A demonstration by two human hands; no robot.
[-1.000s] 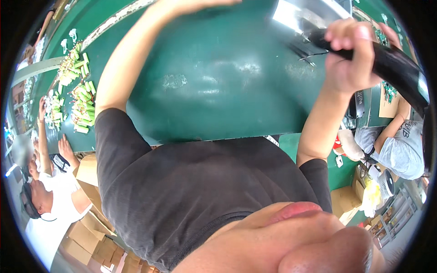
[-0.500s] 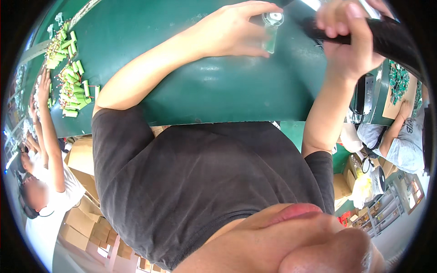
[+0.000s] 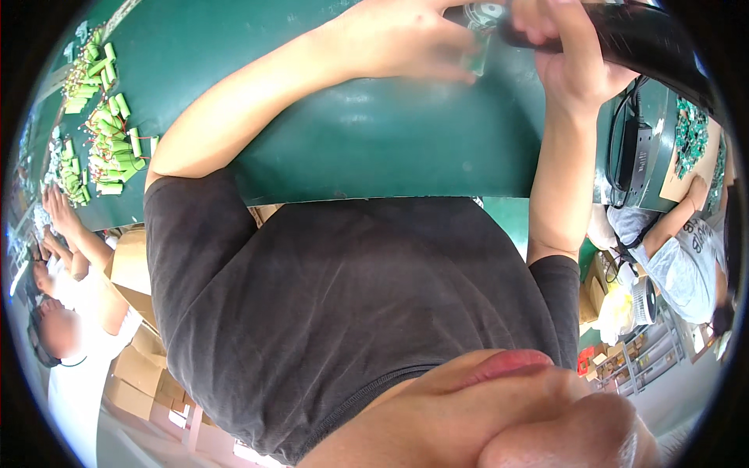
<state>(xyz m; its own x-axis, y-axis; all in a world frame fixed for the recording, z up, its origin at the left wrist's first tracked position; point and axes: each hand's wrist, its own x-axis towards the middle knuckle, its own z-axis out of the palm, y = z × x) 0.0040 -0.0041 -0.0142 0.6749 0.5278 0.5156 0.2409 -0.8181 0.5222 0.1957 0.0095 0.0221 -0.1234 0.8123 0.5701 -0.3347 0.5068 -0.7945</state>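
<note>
At the top of the head view my left hand [image 3: 402, 37] is closed around the edges of a small see-through plastic housing [image 3: 480, 53] with a round pale part at its upper end. The fingers are slightly blurred. My right hand [image 3: 576, 58] is wrapped round a thick black barrel-shaped tool [image 3: 651, 37], which looks like an electric screwdriver. The tool's narrower end points left, close beside the housing. Whether the two touch, I cannot tell.
Green-wrapped battery cells [image 3: 113, 148] with thin wires lie in piles on the green table [image 3: 351, 148] at left. A black power adapter [image 3: 641, 152] and green circuit boards [image 3: 690, 140] are at right. Co-workers sit on both sides, with cardboard boxes [image 3: 133, 382] behind.
My right hand and the black tool have come left, nearer the housing. The housing has shifted slightly up and right in view. A co-worker's arm at left has lowered.
</note>
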